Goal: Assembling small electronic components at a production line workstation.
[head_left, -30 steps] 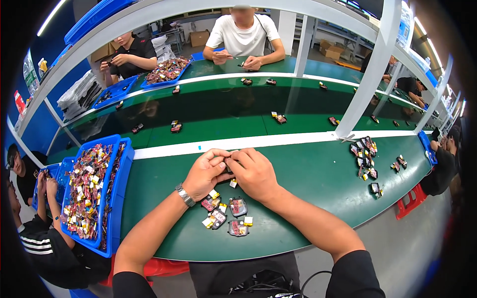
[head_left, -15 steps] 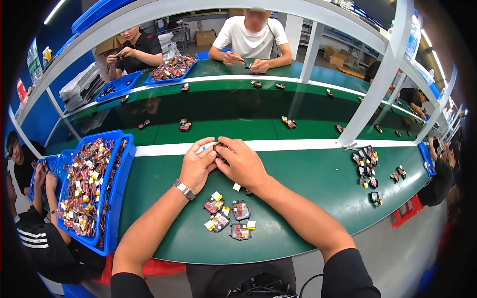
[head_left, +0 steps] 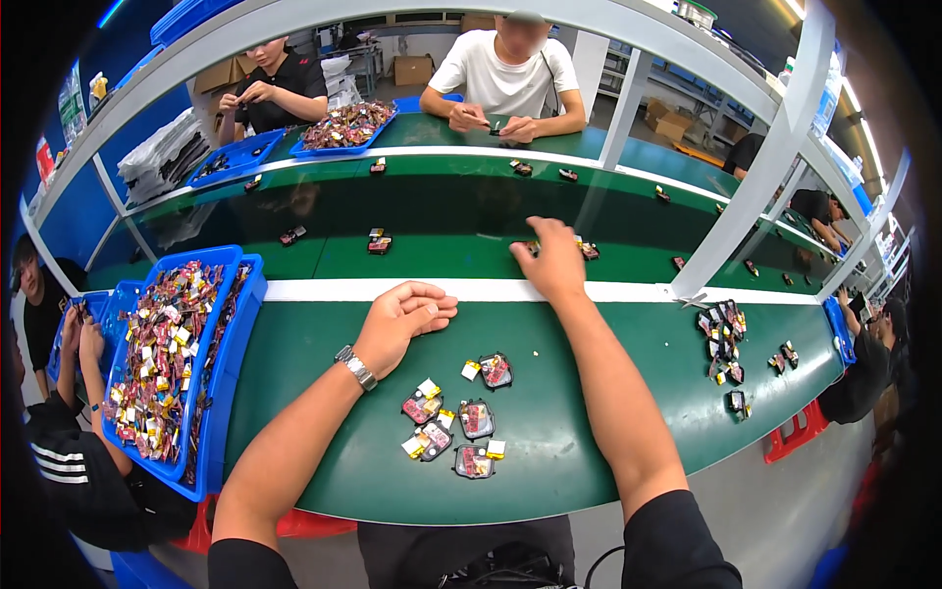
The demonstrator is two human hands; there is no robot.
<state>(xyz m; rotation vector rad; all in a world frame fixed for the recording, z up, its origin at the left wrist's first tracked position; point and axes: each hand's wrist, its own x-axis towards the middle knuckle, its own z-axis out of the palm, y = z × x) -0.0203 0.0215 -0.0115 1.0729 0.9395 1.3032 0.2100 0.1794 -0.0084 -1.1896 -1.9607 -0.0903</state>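
Note:
My right hand (head_left: 552, 259) reaches over the far belt, its thumb and fingers around a small black-framed electronic part (head_left: 531, 247), partly hidden by the hand. Just right of it lies a similar part (head_left: 589, 250). My left hand (head_left: 404, 322), a metal watch (head_left: 355, 366) on its wrist, rests by the white rail with fingers loosely bent and nothing seen in them. Below, several rounded-square parts with black frames, pinkish insides and white-and-yellow tabs lie on the green bench; the topmost part (head_left: 497, 370) is nearest my left hand.
Blue trays (head_left: 257, 285) heaped with small parts stand at the left. A white rail (head_left: 471, 290) divides the bench from the green belt (head_left: 451, 250). A grey post (head_left: 731, 187) rises at right, beside a pile of parts (head_left: 721, 339). Other people sit around.
My hands have parted. The right one has carried a part forward and right, onto the belt; the left stays near the rail. Parts on the belt appear shifted slightly right.

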